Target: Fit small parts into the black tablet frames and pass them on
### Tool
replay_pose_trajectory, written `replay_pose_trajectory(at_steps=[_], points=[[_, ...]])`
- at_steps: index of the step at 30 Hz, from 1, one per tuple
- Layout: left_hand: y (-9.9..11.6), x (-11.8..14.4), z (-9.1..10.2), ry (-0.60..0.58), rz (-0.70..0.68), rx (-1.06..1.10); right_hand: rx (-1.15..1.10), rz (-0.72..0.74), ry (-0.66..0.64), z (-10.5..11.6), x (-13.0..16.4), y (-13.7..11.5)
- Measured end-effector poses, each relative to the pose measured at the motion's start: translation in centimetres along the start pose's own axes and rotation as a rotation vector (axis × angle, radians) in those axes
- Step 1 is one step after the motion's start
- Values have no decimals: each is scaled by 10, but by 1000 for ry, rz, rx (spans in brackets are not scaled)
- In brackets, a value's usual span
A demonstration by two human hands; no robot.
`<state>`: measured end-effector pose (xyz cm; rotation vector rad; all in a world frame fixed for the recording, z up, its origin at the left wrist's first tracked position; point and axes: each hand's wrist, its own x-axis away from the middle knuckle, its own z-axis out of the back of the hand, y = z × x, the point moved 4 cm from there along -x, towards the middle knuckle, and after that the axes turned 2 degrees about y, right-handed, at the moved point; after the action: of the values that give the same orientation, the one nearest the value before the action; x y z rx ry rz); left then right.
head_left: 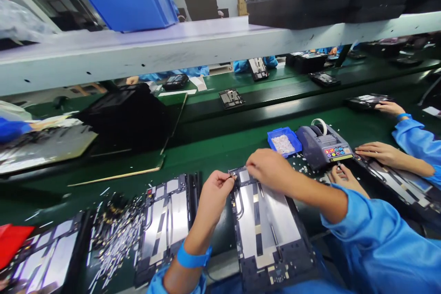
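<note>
L hand (214, 193) fingers pinched on small part, R hand (270, 168) fingers unclear, tablet panel (267, 225), tape dispenser (322, 144) nr

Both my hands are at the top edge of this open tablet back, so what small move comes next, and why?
Probably press the pinched piece down at the top left corner. The left hand pinches something tiny at the top edge of the open tablet, and the right hand rests on that edge beside it, seemingly steadying it.

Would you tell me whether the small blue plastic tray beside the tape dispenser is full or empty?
Partly filled: the small blue plastic tray holds a heap of small white pieces.
</note>
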<state>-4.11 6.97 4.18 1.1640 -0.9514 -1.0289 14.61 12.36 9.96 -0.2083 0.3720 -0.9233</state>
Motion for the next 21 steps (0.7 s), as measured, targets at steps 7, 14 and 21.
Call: replay_pose_trajectory(at_steps=[7, 14, 21], points=[[6, 10, 1, 49, -77, -108, -35, 54, -71, -28, 0, -40], [16, 27, -2, 141, -217, -288, -14, -78, -40, -38, 2, -38], [6, 20, 0, 105, -147, -210, -31, -125, -58, -25, -3, -18]])
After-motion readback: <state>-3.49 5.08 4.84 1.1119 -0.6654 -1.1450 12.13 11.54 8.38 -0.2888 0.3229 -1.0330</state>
